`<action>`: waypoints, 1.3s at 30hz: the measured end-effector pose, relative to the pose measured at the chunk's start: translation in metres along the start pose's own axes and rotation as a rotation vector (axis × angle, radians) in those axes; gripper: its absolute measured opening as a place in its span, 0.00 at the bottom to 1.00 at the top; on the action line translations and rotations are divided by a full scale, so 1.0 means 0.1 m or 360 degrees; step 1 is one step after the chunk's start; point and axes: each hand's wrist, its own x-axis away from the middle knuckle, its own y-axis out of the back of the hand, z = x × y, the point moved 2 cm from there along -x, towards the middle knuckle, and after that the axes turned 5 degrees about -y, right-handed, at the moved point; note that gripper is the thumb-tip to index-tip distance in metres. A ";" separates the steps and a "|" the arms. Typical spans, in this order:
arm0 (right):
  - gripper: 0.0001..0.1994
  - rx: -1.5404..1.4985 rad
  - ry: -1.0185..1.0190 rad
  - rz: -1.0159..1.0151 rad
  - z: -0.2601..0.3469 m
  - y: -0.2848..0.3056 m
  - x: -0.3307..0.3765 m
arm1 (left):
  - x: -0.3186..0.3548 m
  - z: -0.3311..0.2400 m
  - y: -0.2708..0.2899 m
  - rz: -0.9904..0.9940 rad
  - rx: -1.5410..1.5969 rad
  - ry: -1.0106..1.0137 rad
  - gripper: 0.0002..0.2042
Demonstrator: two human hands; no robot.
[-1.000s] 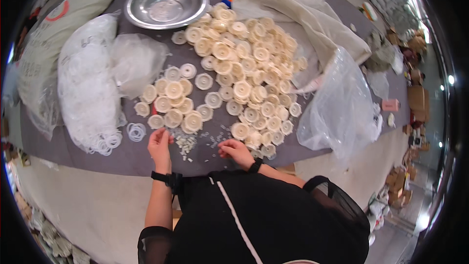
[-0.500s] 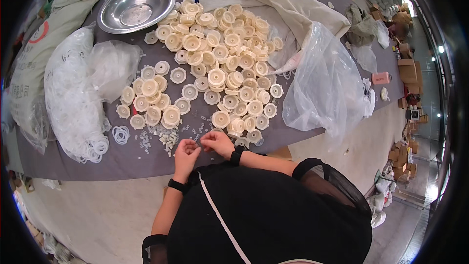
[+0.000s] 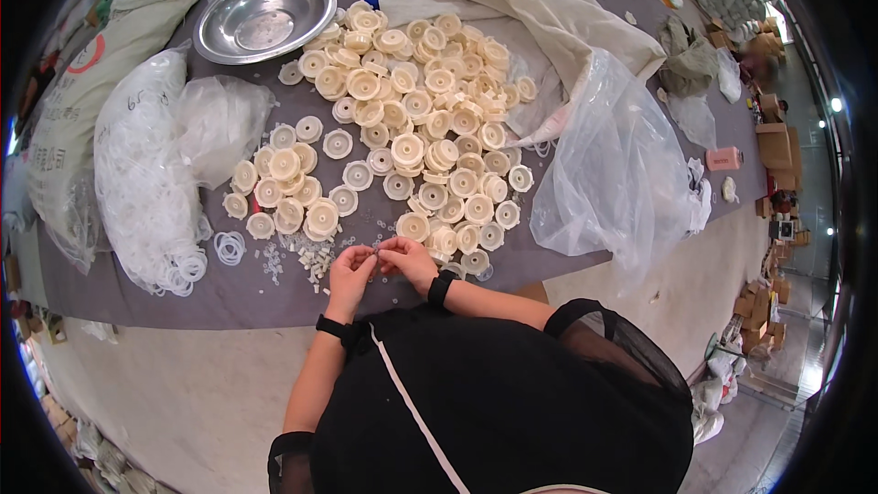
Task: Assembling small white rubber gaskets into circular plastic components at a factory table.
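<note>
My left hand (image 3: 351, 276) and my right hand (image 3: 408, 262) meet fingertip to fingertip just above the near edge of the grey table. Both are closed in a pinch; whatever lies between the fingers is too small to name. Beyond them spreads a heap of cream round plastic caps (image 3: 416, 103) with notched rims. A smaller group of such caps (image 3: 284, 164) lies to the left. Close by my left hand are little cream plastic pieces (image 3: 316, 262) and tiny translucent washers (image 3: 273, 259).
White rings fill a clear bag (image 3: 146, 174) at left, with loose rings (image 3: 229, 250) beside it. A steel basin (image 3: 265, 18) stands at the back. To the right lie an opened woven sack (image 3: 512, 0) and a clear plastic bag (image 3: 599, 174). A pink box (image 3: 724, 158) sits far right.
My two hands have come together, their fingertips now touching or nearly so. The whole view has shifted slightly; the caps and bags lie as before.
</note>
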 end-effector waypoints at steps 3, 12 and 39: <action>0.09 0.0007 -0.0008 -0.0109 0.02 -0.04 0.03 | 0.04 0.07 0.11 -0.0147 -0.0116 -0.0040 0.06; 0.12 0.1211 0.0878 -0.0404 0.09 -0.29 -0.45 | 0.46 0.29 0.50 -0.0575 0.0015 0.0153 0.06; 0.05 0.0578 0.0337 0.0013 -0.19 -0.67 -0.04 | 1.26 0.41 0.81 -0.0599 0.0391 0.0062 0.06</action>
